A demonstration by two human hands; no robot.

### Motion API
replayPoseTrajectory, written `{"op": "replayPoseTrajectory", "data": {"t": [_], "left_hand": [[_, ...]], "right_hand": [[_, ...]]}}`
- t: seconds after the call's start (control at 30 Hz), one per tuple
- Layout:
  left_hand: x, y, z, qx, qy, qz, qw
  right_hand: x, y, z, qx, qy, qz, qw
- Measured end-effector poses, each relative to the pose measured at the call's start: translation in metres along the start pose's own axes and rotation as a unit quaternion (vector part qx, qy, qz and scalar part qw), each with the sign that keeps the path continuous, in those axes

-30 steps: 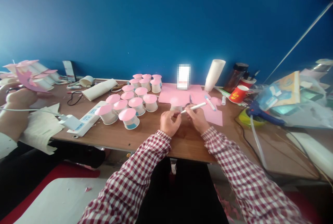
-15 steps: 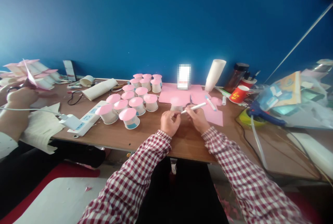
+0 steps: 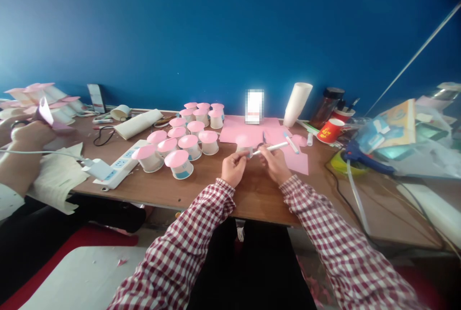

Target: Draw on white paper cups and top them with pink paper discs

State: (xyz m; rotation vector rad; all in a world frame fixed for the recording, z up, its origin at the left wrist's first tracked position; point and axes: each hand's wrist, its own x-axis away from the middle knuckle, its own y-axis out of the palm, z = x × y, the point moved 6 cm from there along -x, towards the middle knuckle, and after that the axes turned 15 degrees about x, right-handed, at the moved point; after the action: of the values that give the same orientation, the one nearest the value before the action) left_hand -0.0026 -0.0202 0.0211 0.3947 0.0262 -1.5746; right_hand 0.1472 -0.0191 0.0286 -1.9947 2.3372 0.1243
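Note:
My right hand (image 3: 276,162) is closed around a white marker pen (image 3: 280,146), which slants down to the left. My left hand (image 3: 233,167) pinches at the pen's lower end; a small pale piece shows at its fingertips, too small to name. Just behind my hands stands a paper cup with a pink paper top (image 3: 244,142), partly hidden by my left fingers. To the left, several white paper cups with pink cone tops (image 3: 179,160) stand in rows. Pink paper sheets (image 3: 230,131) lie behind, with a white and blue stick (image 3: 291,142) on them.
A power strip (image 3: 120,165) lies at left, near a co-worker's hand (image 3: 32,139) holding pink paper. A blurred upright rectangle (image 3: 254,106) and a white cup stack (image 3: 298,103) stand behind. At right are a red cup (image 3: 330,130), a blue glue gun (image 3: 367,157) and cables.
My left fingers have opened out slightly, and a small pale piece shows at their tips. The marker pen has shifted a little to the right. The co-worker's paper has turned.

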Motion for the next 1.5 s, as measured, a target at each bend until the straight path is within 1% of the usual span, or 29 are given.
{"op": "replayPoseTrajectory", "data": {"t": [0.13, 0.2, 0.3, 0.43, 0.5, 0.67, 0.87, 1.1, 1.4, 1.5], "left_hand": [[-0.0022, -0.0016, -0.0063, 0.100, -0.055, 0.021, 0.993], [-0.0027, -0.0021, -0.0076, 0.122, -0.060, 0.026, 0.990], [-0.0032, -0.0037, -0.0088, 0.085, -0.050, 0.030, 0.995], [-0.0029, -0.0030, -0.0068, 0.022, -0.020, 0.012, 0.999], [-0.0020, -0.0018, -0.0049, 0.020, -0.010, 0.007, 1.000], [-0.0003, -0.0018, -0.0040, 0.015, -0.017, 0.025, 0.999], [0.0004, 0.0033, -0.0036, 0.002, -0.006, -0.014, 1.000], [0.0003, 0.0000, -0.0034, -0.001, 0.008, 0.005, 1.000], [-0.0001, -0.0003, -0.0067, -0.011, -0.007, 0.005, 1.000], [-0.0004, -0.0019, -0.0069, -0.012, -0.011, 0.017, 1.000]], "right_hand": [[-0.0005, -0.0015, 0.0001, -0.014, 0.003, 0.004, 1.000], [-0.0012, -0.0016, 0.0012, -0.024, 0.005, 0.001, 1.000], [-0.0024, -0.0016, 0.0027, -0.038, 0.007, -0.003, 0.999], [-0.0031, -0.0019, 0.0029, -0.052, 0.008, -0.001, 0.999], [-0.0027, -0.0011, 0.0020, -0.053, 0.005, -0.008, 0.999], [-0.0009, 0.0008, 0.0000, -0.048, -0.003, -0.024, 0.999], [0.0015, 0.0033, -0.0028, -0.026, -0.006, -0.034, 0.999], [0.0025, 0.0045, -0.0023, -0.011, -0.005, -0.039, 0.999], [0.0006, 0.0045, 0.0025, 0.004, -0.006, -0.044, 0.999], [0.0007, 0.0040, 0.0025, 0.002, -0.004, -0.040, 0.999]]}}
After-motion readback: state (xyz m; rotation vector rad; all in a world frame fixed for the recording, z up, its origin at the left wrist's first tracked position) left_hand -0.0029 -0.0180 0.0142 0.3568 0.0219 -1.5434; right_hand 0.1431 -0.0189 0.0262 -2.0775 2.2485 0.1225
